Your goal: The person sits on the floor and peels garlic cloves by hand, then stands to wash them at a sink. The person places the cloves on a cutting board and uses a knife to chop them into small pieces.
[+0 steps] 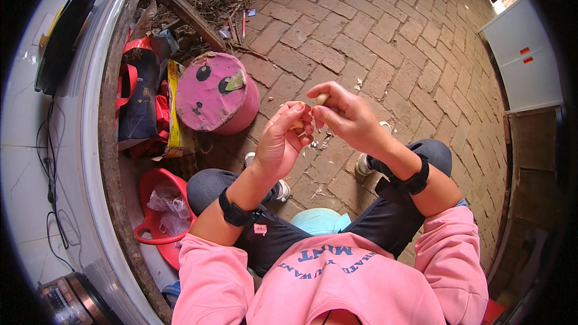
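Observation:
My right hand (345, 115) pinches a pale garlic clove (322, 99) between thumb and forefinger, above the brick floor. Close beside it on the left, my left hand (285, 137) is curled, palm up, around a yellowish piece (296, 125), likely another clove; the fingers partly hide it. The fingertips of both hands nearly meet. Below the hands, bits of garlic skin (324, 141) lie scattered on the bricks between my shoes. A light blue rounded thing (319, 221) shows between my thighs.
A pink round stool (212, 92) with an animal face stands at the left, beside bags and a yellow-edged carton (173, 108). Nearer me is a red plastic basket (149, 180) holding clear plastic bags. A tiled counter (22, 167) runs along the left; a white cabinet (526, 56) stands at the right.

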A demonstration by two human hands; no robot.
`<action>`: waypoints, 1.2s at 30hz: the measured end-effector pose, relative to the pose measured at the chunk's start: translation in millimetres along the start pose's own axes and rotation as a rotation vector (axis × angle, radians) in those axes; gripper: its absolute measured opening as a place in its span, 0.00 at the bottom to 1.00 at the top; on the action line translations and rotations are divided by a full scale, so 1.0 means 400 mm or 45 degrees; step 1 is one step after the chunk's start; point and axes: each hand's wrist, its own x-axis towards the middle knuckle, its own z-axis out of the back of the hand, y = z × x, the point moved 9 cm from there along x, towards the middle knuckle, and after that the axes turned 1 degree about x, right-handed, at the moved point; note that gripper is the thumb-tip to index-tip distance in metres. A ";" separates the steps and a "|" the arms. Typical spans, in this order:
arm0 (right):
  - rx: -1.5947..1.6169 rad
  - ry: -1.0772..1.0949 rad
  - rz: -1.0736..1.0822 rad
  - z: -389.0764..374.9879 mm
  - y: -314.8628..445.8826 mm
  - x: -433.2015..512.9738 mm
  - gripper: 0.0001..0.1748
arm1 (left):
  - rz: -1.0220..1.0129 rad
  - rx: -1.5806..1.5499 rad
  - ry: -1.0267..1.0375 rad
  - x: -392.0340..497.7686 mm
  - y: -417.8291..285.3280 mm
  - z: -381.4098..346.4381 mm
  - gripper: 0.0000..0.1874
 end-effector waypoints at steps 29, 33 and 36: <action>0.670 0.176 -0.704 -0.036 -0.108 -0.044 0.12 | -0.085 -0.021 0.020 0.009 -0.011 0.005 0.14; 0.912 0.137 -0.731 -0.034 -0.104 -0.042 0.13 | -0.112 -0.061 -0.033 0.014 -0.020 0.019 0.10; 1.223 0.182 -0.730 -0.038 -0.084 -0.035 0.14 | -0.108 -0.092 -0.033 0.017 -0.019 0.016 0.08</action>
